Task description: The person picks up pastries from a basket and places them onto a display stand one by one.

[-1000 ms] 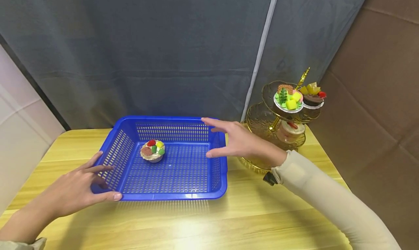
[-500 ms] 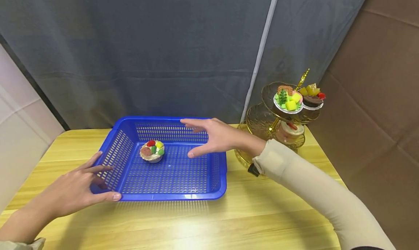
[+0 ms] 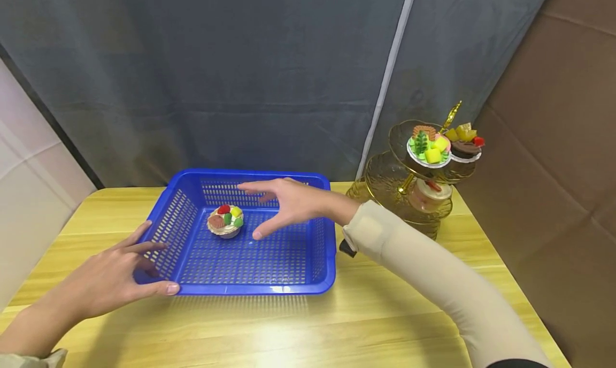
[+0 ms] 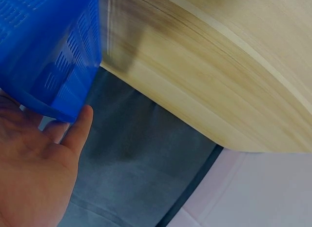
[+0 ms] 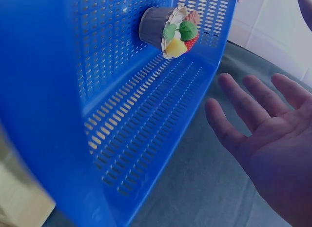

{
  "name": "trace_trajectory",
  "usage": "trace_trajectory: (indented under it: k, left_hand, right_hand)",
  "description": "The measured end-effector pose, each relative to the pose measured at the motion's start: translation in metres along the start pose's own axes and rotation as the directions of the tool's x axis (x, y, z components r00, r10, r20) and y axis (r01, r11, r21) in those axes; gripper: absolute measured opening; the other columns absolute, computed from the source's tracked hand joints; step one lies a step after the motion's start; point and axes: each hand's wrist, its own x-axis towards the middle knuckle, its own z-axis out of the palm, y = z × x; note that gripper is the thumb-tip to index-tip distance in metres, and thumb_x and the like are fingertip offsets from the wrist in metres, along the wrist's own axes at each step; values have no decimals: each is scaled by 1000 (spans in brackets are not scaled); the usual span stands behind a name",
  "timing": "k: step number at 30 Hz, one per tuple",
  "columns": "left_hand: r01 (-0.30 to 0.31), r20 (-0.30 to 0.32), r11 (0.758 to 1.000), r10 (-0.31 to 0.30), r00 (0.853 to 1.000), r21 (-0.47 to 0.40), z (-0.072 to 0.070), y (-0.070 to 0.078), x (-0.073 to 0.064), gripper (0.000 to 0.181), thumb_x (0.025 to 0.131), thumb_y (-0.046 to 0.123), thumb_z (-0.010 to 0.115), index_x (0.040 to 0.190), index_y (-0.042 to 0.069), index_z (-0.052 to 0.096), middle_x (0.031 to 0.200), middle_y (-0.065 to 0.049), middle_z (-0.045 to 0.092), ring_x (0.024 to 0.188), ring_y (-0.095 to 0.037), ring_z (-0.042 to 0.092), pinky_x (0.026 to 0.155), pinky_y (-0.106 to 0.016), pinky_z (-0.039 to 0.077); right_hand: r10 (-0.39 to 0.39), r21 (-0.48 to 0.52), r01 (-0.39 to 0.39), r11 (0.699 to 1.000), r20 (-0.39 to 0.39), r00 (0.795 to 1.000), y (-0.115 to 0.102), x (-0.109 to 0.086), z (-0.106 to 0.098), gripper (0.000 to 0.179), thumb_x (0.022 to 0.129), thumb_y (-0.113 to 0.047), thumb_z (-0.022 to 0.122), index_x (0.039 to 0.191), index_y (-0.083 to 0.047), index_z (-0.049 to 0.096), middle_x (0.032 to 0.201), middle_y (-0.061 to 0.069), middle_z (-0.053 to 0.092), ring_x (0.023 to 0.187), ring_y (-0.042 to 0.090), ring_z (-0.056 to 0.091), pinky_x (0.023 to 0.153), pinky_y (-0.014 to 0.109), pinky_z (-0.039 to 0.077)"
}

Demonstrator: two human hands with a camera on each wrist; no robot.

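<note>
A blue plastic basket (image 3: pixel 260 289) with slotted walls stands on the wooden table. Inside, toward its left side, sits a toy cupcake (image 3: pixel 225 222) with cream, a red berry, green leaves and a yellow cube; it also shows in the right wrist view as a cupcake (image 5: pixel 168 31) in a brown cup. My left hand (image 3: pixel 103 285) holds the basket's left front corner, fingers over the rim and thumb on the front edge. Over the basket, right of the cupcake, my right hand (image 3: pixel 293 202) is spread, thumb and fingers apart, touching nothing that I can see.
At the right stands a tiered gold-rimmed glass stand (image 3: pixel 385 183). A green-topped cupcake (image 3: pixel 430 148) and a chocolate cupcake (image 3: pixel 464 146) are on its top tier, and a cream-topped dessert (image 3: pixel 430 194) lower down. A grey curtain (image 3: pixel 231 79) hangs behind the table.
My right hand has moved left over the basket, from its right rim toward the cupcake, fingers still spread. The left hand, basket and cupcake stay where they were.
</note>
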Motion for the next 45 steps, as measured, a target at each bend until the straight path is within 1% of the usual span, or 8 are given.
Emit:
trace_trajectory:
  k: [6,11,18,26,30,34,41,45]
  left_hand:
    - [17,13,1000,-17,1000,-7,0,1,0,47,76,60,76,89,15,79,126,-18,66,148,-42,20,81,-69,47]
    - [16,20,1000,-16,1000,-8,0,0,1,46,76,60,76,89,16,79,128,-19,65,148,-43,19,81,-69,47]
    - [5,19,1000,-5,1000,-14,0,0,1,41,77,59,76,86,19,79,130,-19,64,149,-42,18,78,-68,48]
    - [-7,7,1000,7,1000,-7,0,-1,1,39,76,58,77,83,20,78,129,-19,64,149,-42,17,80,-68,48]
    - [-2,12,1000,2,1000,-8,1,-1,1,40,77,59,76,83,20,78,130,-19,64,149,-42,17,80,-68,48]
    - [-6,14,1000,6,1000,-14,0,0,1,38,77,59,76,82,21,78,130,-19,64,149,-41,17,81,-67,48]
    - [-3,20,1000,3,1000,-7,-1,1,1,38,77,60,75,81,23,77,131,-19,63,149,-42,17,80,-67,49]
    - [-15,4,1000,15,1000,-7,-1,-1,0,35,76,59,77,79,25,76,130,-18,64,149,-42,17,80,-66,49]
  right_hand:
    - [19,23,-19,1000,-14,1000,1,18,6,93,79,-43,83,155,-25,34,156,-5,40,132,18,53,104,32,44]
    - [23,85,-21,996,-22,999,6,31,9,92,78,-37,85,155,-22,36,155,-2,43,132,21,53,102,26,44]
    - [46,125,-44,991,-14,999,14,44,17,93,79,-36,84,156,-21,35,157,4,40,134,27,51,104,36,45]
    - [72,86,-69,994,-33,997,16,59,28,94,77,-38,85,155,-22,36,156,2,42,132,25,53,101,25,44]
    - [109,47,-107,993,-28,994,17,65,35,96,76,-41,85,156,-24,35,157,2,39,135,24,49,104,28,42]
    - [122,-13,-123,992,-29,992,22,71,43,98,75,-43,86,156,-21,35,157,3,39,136,24,47,105,27,40]
    - [118,-59,-120,991,-34,992,31,80,54,99,75,-40,87,155,-14,35,154,6,43,138,17,43,108,23,35]
    - [124,-101,-129,986,-49,991,30,87,59,97,75,-39,86,154,-13,36,151,7,47,132,13,47,103,17,35]
